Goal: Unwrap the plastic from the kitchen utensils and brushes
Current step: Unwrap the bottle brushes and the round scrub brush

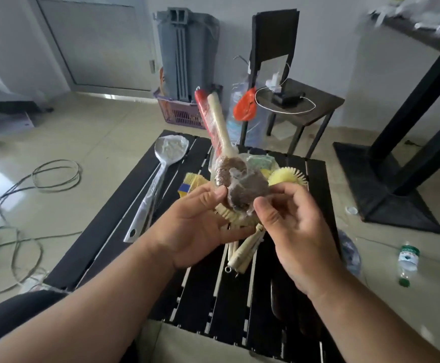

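Note:
Above the black slatted table (315, 184) I hold a brown-bristled brush (242, 186) with a pale wooden handle, still in clear plastic, its handle pointing away and up. My left hand (195, 226) pinches the plastic at the brush head's left edge. My right hand (292, 231) pinches the plastic at its lower right. A red-handled item (205, 113) sits in the same wrap beside the handle. On the table lie a plastic-wrapped metal ladle (158, 176), a yellow round brush (288, 176), a yellow-bristled brush (191, 183) and wooden brush handles (242, 254).
Behind the table stand a black chair (305, 106) with a cable on its seat, an orange utensil (245, 104) in plastic, and a purple basket (182, 113) holding a grey crate. Cables (53, 176) lie on the floor at left. A water bottle (407, 260) lies at right.

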